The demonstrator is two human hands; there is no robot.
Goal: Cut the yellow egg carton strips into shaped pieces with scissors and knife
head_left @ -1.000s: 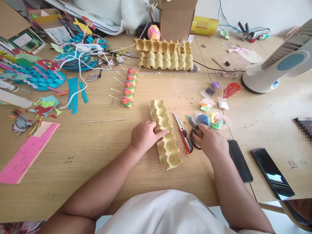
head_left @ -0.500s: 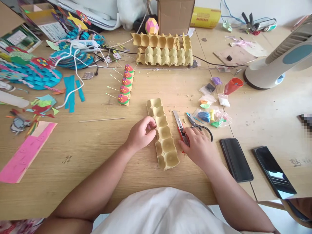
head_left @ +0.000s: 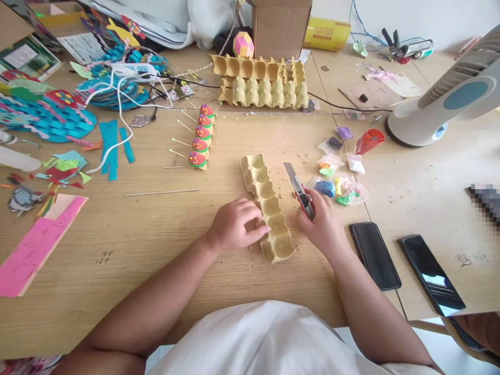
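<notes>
A strip of egg carton (head_left: pixel 274 208), with cups facing up, lies slanted on the table in front of me. My left hand (head_left: pixel 237 225) is at its lower left edge, fingers curled and thumb over a cup, pinching the side. To the right of the strip, my right hand (head_left: pixel 323 221) is wrapped round a red and grey utility knife (head_left: pixel 302 195). The blade points up and away, apart from the carton. Small carton crumbs lie beside the strip. Beyond the left hand stands a row of painted carton cups (head_left: pixel 200 146) with red faces and pin-like sticks.
More egg cartons (head_left: pixel 269 92) lie at the back. Bags of coloured clay (head_left: pixel 344 190) and a red cup (head_left: pixel 370 139) sit to the right, near two phones (head_left: pixel 375 255) and a white fan (head_left: pixel 425 120). Paper scraps and blue woven crafts (head_left: pixel 47 117) fill the left.
My right hand has picked up the utility knife from the table. The scissors beneath that hand no longer show. The carton strip has shifted right and turned slightly; my left hand moved towards its near end.
</notes>
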